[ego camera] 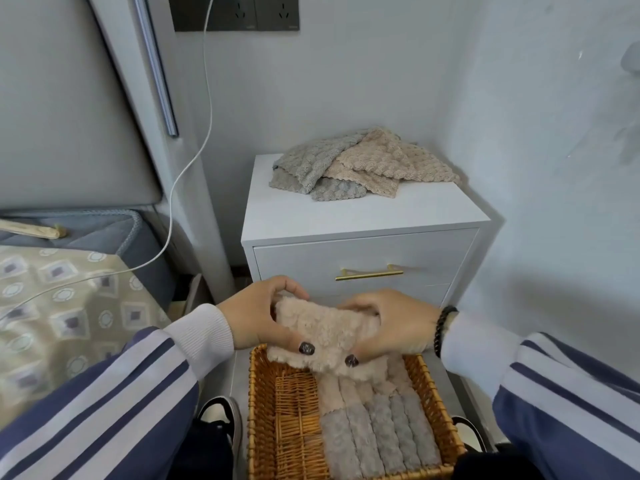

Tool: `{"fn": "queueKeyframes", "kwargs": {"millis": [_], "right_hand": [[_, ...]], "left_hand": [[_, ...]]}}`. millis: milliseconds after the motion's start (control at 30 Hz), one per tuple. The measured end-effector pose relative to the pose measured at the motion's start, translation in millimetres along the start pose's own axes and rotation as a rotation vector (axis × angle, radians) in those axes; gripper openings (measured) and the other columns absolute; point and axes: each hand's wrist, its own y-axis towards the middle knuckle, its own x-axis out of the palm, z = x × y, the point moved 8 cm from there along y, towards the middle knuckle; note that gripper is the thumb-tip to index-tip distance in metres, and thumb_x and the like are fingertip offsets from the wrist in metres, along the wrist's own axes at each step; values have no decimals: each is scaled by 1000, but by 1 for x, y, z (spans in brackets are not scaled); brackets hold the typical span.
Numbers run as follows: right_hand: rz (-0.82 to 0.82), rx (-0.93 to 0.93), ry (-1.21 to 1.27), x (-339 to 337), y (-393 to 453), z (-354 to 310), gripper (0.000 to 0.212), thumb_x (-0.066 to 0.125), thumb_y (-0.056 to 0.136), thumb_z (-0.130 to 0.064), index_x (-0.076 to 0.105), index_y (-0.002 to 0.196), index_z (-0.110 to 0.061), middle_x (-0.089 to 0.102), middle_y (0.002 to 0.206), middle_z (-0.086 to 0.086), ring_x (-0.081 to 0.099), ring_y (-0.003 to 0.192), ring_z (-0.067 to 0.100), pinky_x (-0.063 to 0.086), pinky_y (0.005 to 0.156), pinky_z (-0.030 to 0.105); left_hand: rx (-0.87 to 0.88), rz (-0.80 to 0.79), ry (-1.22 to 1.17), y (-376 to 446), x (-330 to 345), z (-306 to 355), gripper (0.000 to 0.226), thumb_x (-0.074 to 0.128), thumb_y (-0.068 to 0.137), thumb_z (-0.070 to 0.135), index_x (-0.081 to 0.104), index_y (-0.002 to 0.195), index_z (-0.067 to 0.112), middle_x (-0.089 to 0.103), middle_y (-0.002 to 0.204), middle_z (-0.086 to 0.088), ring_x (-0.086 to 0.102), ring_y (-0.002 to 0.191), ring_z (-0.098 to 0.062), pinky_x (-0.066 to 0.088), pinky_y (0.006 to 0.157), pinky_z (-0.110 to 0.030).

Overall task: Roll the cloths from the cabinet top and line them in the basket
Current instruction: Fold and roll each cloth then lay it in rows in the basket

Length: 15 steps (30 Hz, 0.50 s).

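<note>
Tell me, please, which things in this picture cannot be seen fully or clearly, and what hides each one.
All in the head view:
- Far end of the basket: covered by the beige cloth that the left hand and right hand hold.
- Near end of the basket: cut off by the bottom edge.
- Number of cloths in the pile on the cabinet: they overlap each other.
- Shoes: hidden by basket and sleeves.
- Charger at the wall socket: cut off by the top edge.
</note>
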Motion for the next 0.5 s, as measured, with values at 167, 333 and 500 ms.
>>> {"fn": "queueKeyframes", "kwargs": {"millis": [167,333,500], "right_hand": [[-142,111,33,60,24,19,39,77,78,-20,60,113,-21,64,107,-2,64,98,21,58,79,38],[-65,255,169,99,47,47,33,69,83,-17,57,113,-23,58,99,-2,63,89,22,60,57,29],[115,309,194,120,66,79,15,62,85,-18,51,85,-28,49,95,0,58,95,27,59,71,38]], "left_hand": [[-113,13,347,8,8,-35,64,92,54,25,56,106,38,65,105,4,64,95,-17,56,86,-38],[-253,201,323,12,-2,-78,44,85,69,23,58,104,27,64,101,6,63,92,-12,54,85,-28],[-391,371,147,19,2,-111,15,59,86,9,61,96,21,67,96,2,66,91,-17,55,85,-31]]}}
